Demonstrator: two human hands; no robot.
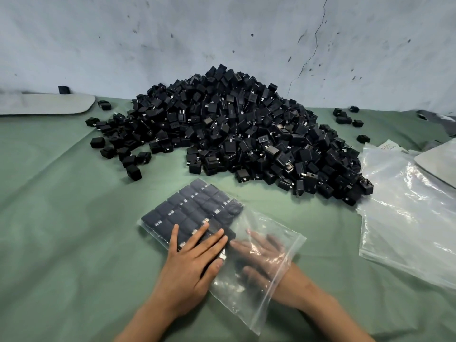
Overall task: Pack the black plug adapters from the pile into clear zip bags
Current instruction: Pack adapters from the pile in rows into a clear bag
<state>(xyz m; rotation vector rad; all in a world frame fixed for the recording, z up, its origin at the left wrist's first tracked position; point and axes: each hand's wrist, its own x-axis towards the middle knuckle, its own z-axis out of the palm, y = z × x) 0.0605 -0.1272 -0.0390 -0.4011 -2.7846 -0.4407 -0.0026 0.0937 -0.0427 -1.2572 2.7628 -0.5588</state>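
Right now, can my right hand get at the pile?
Probably not straight away: the right hand is inside the bag up to the wrist, so plastic covers its fingers. Pulled out, its way to the pile looks free.

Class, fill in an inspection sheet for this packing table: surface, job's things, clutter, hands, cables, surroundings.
Surface: green cloth, lightly creased.
Job's things: big pile of black adapters at the back; zip bag in front, with packed adapters in rows at its far end; empty bags stacked at right.
Clutter: stray adapters around the pile; grey board at left, another at right.
Hands: left hand flat on the packed rows; right hand inside the bag, blurred.
Cables: nothing seen.
Surroundings: pale wall with a crack and dark marks.
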